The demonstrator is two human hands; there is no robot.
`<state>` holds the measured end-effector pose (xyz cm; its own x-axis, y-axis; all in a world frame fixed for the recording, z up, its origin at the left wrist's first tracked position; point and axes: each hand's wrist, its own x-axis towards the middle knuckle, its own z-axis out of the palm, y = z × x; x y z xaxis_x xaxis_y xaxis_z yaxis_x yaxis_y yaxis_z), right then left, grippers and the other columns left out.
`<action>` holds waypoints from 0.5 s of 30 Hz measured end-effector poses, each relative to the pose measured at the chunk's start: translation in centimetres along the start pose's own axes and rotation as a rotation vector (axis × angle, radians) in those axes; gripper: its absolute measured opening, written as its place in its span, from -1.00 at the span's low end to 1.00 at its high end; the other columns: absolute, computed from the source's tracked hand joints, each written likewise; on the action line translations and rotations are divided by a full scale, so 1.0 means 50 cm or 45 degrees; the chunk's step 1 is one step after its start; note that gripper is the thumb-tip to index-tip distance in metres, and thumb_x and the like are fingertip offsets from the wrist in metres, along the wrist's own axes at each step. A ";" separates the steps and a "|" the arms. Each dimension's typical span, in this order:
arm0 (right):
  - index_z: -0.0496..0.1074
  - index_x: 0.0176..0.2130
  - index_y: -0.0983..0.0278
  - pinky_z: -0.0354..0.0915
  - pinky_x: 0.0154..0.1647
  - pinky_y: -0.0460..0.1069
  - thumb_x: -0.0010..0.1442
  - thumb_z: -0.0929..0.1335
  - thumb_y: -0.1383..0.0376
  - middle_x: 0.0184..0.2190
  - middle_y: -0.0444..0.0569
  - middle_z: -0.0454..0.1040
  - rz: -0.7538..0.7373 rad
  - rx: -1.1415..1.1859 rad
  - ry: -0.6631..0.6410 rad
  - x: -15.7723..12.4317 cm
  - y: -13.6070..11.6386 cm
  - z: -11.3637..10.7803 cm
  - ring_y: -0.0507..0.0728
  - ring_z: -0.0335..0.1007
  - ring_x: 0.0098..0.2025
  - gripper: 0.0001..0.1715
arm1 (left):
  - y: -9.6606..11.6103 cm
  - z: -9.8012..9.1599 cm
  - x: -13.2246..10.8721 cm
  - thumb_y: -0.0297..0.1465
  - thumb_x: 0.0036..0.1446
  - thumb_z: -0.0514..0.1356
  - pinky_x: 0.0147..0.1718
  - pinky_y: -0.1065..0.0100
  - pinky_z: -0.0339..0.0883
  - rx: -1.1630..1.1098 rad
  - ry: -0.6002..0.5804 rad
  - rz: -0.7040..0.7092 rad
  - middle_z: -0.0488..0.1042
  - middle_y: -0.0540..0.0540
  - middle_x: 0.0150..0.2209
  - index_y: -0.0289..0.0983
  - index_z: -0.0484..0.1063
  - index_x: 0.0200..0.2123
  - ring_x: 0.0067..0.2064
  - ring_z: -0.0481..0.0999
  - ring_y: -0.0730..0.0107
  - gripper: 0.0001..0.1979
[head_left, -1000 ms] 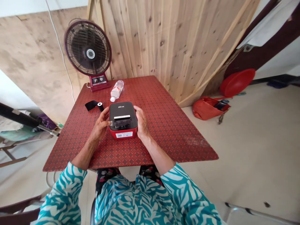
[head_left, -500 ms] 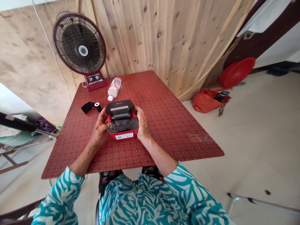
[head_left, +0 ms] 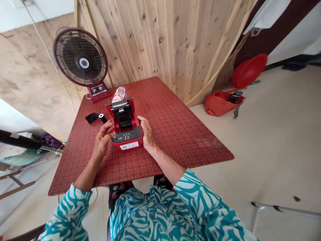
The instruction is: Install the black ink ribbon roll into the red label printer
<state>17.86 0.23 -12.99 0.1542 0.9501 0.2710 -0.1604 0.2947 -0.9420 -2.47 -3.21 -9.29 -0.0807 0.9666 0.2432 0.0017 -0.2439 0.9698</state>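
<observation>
A small red and black label printer (head_left: pixel 127 135) sits on the table with its lid (head_left: pixel 121 107) tipped up and back. Inside, a black ribbon or roll (head_left: pixel 124 117) shows. At the printer's left side is my left hand (head_left: pixel 102 140), its thumb on the front left corner and its fingers bent along the side. My right hand (head_left: pixel 147 134) grips the opposite side, fingertips towards the back corner. A loose roll of black ribbon (head_left: pixel 101 117) with a white core lies partly unwound, left of the printer.
A clear plastic bottle (head_left: pixel 118 94) lies behind the raised lid, partly hidden. The fan (head_left: pixel 84 63) stands at the table's back left corner, near a wooden wall (head_left: pixel 165 43). On the floor at right are an orange bag (head_left: pixel 217 104) and a red basin (head_left: pixel 249 71).
The printer's lid has swung up and back, uncovering its inside and the front panel with buttons. Both hands stay at its sides, the left fingers looser. The view has shifted slightly.
</observation>
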 end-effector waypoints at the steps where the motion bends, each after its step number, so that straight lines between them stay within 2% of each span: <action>1: 0.49 0.07 0.11 0.17 0.42 0.24 0.27 0.16 -0.32 0.16 0.03 0.51 0.010 0.002 -0.001 0.000 0.000 0.000 0.23 0.35 0.27 -0.24 | 0.013 -0.003 -0.001 -0.31 0.02 0.32 0.13 0.11 0.43 0.144 0.029 0.082 0.45 -0.12 0.27 -0.12 0.57 -0.03 0.26 0.45 0.05 -0.62; 2: 0.49 0.07 0.12 0.18 0.42 0.24 0.26 0.17 -0.32 0.16 0.04 0.51 0.018 0.006 -0.003 0.000 -0.002 0.000 0.23 0.35 0.27 -0.23 | 0.028 -0.006 -0.001 -0.30 0.07 0.32 0.13 0.11 0.42 0.312 0.034 0.178 0.51 -0.13 0.20 -0.14 0.60 -0.10 0.21 0.49 0.09 -0.71; 4: 0.49 0.08 0.12 0.18 0.42 0.23 0.27 0.17 -0.31 0.17 0.05 0.50 0.025 0.011 -0.012 -0.001 -0.005 0.000 0.23 0.35 0.28 -0.24 | 0.066 -0.006 0.005 -0.27 0.16 0.30 0.10 0.14 0.44 0.659 -0.069 0.364 0.62 -0.12 0.00 -0.16 0.62 -0.21 0.05 0.58 0.17 -0.84; 6: 0.49 0.08 0.11 0.18 0.43 0.22 0.28 0.18 -0.28 0.16 0.03 0.50 0.027 0.018 -0.019 -0.001 -0.007 0.001 0.22 0.35 0.28 -0.28 | 0.105 0.003 0.026 -0.25 0.23 0.25 0.01 0.18 0.48 0.933 -0.340 0.459 0.66 -0.11 -0.16 -0.15 0.64 -0.21 -0.09 0.61 0.22 -0.82; 7: 0.49 0.07 0.10 0.18 0.43 0.22 0.29 0.19 -0.27 0.15 0.03 0.51 0.032 0.024 -0.015 -0.001 -0.008 0.001 0.21 0.36 0.27 -0.30 | 0.122 0.011 0.042 -0.26 0.26 0.23 -0.01 0.19 0.49 1.050 -0.489 0.473 0.66 -0.12 -0.17 -0.15 0.65 -0.19 -0.11 0.62 0.22 -0.80; 9: 0.49 0.06 0.10 0.19 0.42 0.22 0.29 0.20 -0.26 0.14 0.02 0.51 0.051 0.041 -0.004 0.000 -0.009 0.003 0.21 0.36 0.26 -0.32 | 0.145 0.033 0.081 -0.32 0.29 0.16 0.00 0.21 0.49 1.253 -0.737 0.440 0.67 -0.12 -0.12 -0.15 0.66 -0.12 -0.10 0.63 0.22 -0.75; 11: 0.50 0.05 0.11 0.20 0.41 0.21 0.29 0.21 -0.24 0.13 0.02 0.51 0.070 0.054 0.003 0.002 -0.010 0.004 0.21 0.37 0.25 -0.34 | 0.154 0.057 0.124 -0.39 0.26 0.16 0.01 0.24 0.48 1.462 -0.871 0.358 0.67 -0.12 -0.07 -0.17 0.66 -0.08 -0.07 0.64 0.20 -0.72; 15: 0.51 0.03 0.09 0.21 0.40 0.19 0.30 0.21 -0.19 0.11 -0.01 0.52 0.062 0.047 -0.002 0.003 -0.013 0.005 0.19 0.37 0.24 -0.41 | 0.142 0.101 0.180 -0.40 0.16 0.26 0.00 0.27 0.46 1.763 -0.960 0.214 0.66 -0.10 -0.02 -0.13 0.65 -0.07 -0.02 0.64 0.14 -0.73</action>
<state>17.77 0.22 -12.27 0.1437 0.9636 0.2254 -0.2034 0.2517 -0.9462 1.88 4.15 -0.15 0.5056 0.8556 -0.1107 0.8624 -0.4973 0.0950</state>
